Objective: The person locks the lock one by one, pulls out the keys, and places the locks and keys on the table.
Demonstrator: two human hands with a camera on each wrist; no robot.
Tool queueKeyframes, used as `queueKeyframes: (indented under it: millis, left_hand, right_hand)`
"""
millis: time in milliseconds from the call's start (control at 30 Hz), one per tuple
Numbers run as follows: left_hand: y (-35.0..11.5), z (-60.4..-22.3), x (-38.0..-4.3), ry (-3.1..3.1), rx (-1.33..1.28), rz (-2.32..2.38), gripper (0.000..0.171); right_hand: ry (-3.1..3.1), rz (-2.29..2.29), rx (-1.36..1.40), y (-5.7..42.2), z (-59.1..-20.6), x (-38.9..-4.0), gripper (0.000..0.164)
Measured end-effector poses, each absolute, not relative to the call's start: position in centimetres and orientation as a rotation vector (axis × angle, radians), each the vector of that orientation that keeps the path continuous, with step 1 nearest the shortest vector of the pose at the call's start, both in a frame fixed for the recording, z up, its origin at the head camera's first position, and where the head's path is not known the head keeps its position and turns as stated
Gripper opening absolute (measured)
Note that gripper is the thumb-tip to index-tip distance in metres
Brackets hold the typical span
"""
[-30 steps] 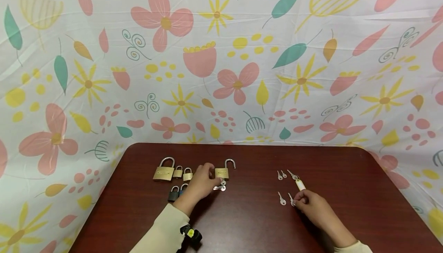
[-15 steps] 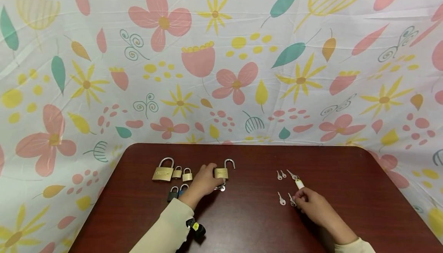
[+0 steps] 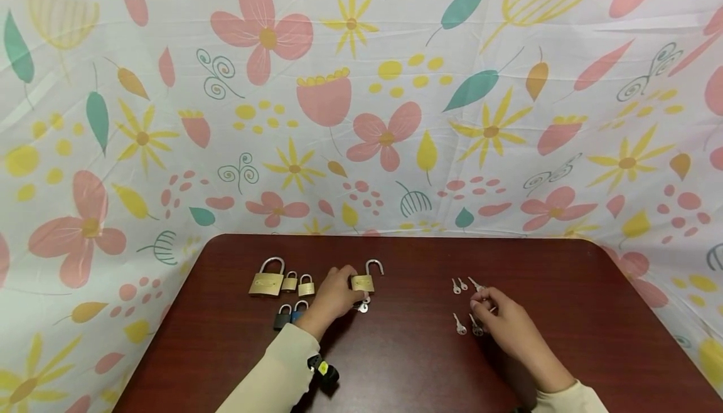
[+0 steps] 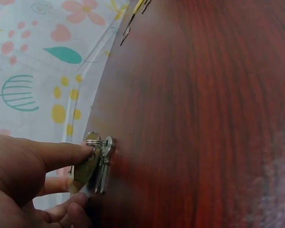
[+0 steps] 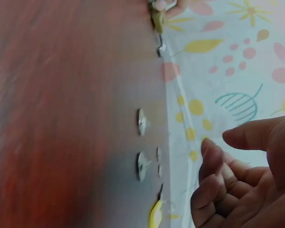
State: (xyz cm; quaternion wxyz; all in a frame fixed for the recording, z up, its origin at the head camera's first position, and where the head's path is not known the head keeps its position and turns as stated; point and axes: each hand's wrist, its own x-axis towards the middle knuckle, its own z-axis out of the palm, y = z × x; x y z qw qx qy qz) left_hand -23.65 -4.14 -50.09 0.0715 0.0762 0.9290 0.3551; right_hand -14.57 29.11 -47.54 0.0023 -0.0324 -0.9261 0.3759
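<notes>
My left hand (image 3: 337,294) grips a brass padlock (image 3: 362,283) whose shackle stands open, fingers and thumb on opposite sides of its body. In the left wrist view the thumb lies by a metal ring with several keys (image 4: 106,161) hanging from it. My right hand (image 3: 508,322) hovers over the keys on the right. In the right wrist view its thumb and index fingertips are apart, with nothing between them. Near its fingertips lies a key (image 3: 476,284) with a yellow-edged tag (image 5: 155,213), mostly hidden by the hand in the head view. Another key (image 3: 477,327) lies just below.
On the left stand a large brass padlock (image 3: 267,284), two small brass ones (image 3: 289,284), a black padlock (image 3: 283,321) and a blue one partly behind my left wrist. Loose keys (image 3: 456,287) lie on the dark red table (image 3: 407,350). A flowered cloth (image 3: 361,99) hangs behind.
My right hand has shifted up from beside the lower right key to over the tag, covering it. The left hand stays at the open padlock, its wrist slightly further right.
</notes>
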Motion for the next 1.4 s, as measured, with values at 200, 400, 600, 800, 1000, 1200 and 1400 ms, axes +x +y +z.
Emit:
queueKeyframes:
  millis: [200, 400, 600, 800, 1000, 1200, 1400]
  left_hand:
    - [-4.2, -50.4, -23.5, 2.835, 0.266, 1.043, 0.04]
    - [-4.1, -50.9, -23.3, 2.912, 0.3, 1.046, 0.037]
    - [-3.9, -51.0, -22.9, 2.955, 0.302, 1.082, 0.036]
    - [-3.9, -50.6, -22.2, 2.903, 0.269, 1.158, 0.035]
    - [-3.6, -49.7, -21.2, 2.857, 0.267, 1.243, 0.039]
    - [-3.0, -49.0, -20.3, 2.705, 0.302, 1.469, 0.036]
    - [-2.1, -48.7, -19.4, 2.46, 0.343, 1.696, 0.033]
  right_hand:
    - [-2.814, 1.146, -0.042, 28.0, -46.9, -14.9, 0.02]
    - [-2.805, 1.225, -0.038, 27.0, -46.6, -15.2, 0.021]
    - [-2.807, 1.298, -0.042, 26.1, -46.6, -15.5, 0.022]
    - [-2.806, 1.313, 0.021, 24.9, -46.5, -15.9, 0.018]
    - [-2.802, 1.293, 0.066, 23.5, -46.6, -16.3, 0.017]
    - [-2.779, 1.308, 0.153, 21.6, -47.0, -17.0, 0.028]
    - [-2.763, 1.468, 0.183, 19.8, -47.2, -17.5, 0.046]
